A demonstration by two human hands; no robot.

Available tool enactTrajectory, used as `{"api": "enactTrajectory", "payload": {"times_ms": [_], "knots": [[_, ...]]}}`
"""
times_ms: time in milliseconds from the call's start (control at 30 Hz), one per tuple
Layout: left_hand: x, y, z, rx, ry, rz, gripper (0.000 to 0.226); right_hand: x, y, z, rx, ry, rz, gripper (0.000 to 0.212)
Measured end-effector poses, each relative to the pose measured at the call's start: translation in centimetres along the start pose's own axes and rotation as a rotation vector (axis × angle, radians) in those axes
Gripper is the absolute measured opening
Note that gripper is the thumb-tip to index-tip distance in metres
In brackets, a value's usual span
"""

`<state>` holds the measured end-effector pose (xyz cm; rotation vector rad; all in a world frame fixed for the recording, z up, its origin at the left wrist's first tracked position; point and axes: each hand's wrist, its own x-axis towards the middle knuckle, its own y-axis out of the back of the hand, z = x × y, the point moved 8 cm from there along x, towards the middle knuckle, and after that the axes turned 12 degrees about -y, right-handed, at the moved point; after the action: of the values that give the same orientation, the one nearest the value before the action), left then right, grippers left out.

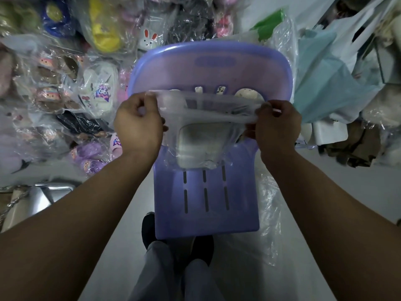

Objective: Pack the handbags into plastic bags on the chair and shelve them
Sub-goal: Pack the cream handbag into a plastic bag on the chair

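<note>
We see the left forearm (86,213) and the right forearm (325,203), both bare, reach forward from the lower corners and draw toward the middle of the view. The left hand (138,124) is curled, its back toward us, thumb and forefinger pinching the left edge of the plastic bag (204,109). The right hand (278,124) mirrors it at the same height, fingers curled, pinching the right edge. The two hands are well apart, the film stretched between them, and both wrists are straight.
</note>
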<state>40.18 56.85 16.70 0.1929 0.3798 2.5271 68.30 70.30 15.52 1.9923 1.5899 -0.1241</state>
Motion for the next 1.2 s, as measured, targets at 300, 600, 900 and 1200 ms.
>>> {"api": "enactTrajectory", "payload": {"times_ms": [300,600,900,1200], "knots": [[0.2,0.3,0.8,-0.023,-0.089,0.078,0.049,-0.3,1.1,-2.6,-0.141,0.264,0.123,0.015],[1.0,-1.8,2.9,0.116,-0.269,-0.098,0.021,-0.1,-0.7,-4.3,-0.574,0.434,0.041,0.025],[2.7,-0.2,2.8,-0.045,-0.138,0.190,0.008,-0.9,1.6,-7.2,-0.208,0.491,0.194,0.017],[-0.6,-1.6,-0.3,-0.067,-0.085,-0.018,0.026,1.6,-0.3,-2.5,0.256,-0.080,-0.088,0.029]]}}
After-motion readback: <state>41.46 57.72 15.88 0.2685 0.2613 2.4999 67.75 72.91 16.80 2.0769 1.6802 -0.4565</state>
